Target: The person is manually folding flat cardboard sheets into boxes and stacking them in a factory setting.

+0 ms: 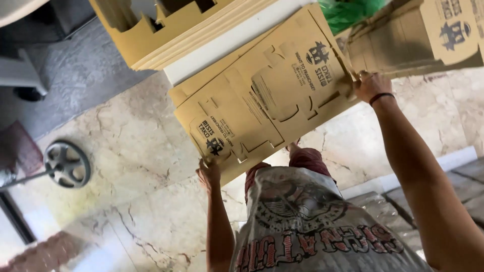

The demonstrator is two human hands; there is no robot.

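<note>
I hold a flat, unfolded brown cardboard box blank with die-cut slots and dark printing, stretched out in front of me. My left hand grips its lower left corner. My right hand, with a dark band at the wrist, grips its upper right edge. More flat blanks lie directly beneath the one I hold. My printed shirt and dark red shorts show below the blank.
A thick stack of cardboard blanks rests on a white surface at the top. Folded brown boxes and a green plastic bag sit top right. A metal wheel lies on the marble floor at left.
</note>
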